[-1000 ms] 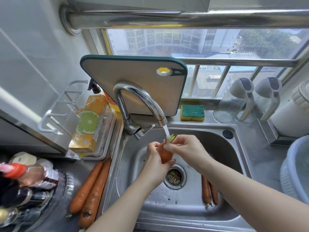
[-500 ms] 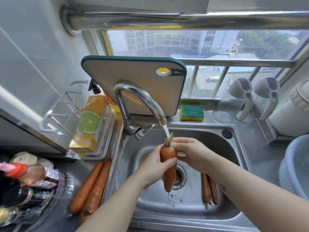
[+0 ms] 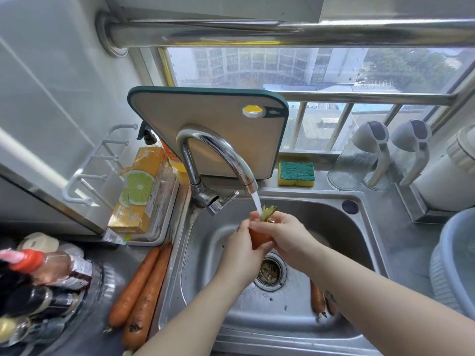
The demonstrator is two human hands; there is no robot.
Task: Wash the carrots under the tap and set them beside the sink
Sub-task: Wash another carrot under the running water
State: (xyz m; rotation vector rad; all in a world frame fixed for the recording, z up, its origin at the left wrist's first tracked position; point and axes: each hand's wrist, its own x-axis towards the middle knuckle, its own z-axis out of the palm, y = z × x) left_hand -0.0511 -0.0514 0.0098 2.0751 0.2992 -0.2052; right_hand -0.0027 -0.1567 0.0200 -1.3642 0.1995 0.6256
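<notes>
The tapered orange carrot (image 3: 260, 239), green stub upward, is under the water stream (image 3: 257, 201) over the middle of the steel sink (image 3: 334, 227). The left hand (image 3: 240, 251) wraps its side and the right hand (image 3: 289, 235) curls over its top. Two more carrots (image 3: 318, 296) lie by the basin's right wall. A soil-flecked pair (image 3: 144, 286) (rough-skinned) rests on the counter (image 3: 123, 258) along the sink's left rim, below the curved chrome tap (image 3: 221, 150).

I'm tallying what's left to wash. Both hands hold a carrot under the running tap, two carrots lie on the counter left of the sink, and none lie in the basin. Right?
Not quite. The head view shows two more carrots in the sink, right of the drain, partly behind the right forearm. The rest holds: left hand and right hand grip a carrot under the tap.
</notes>
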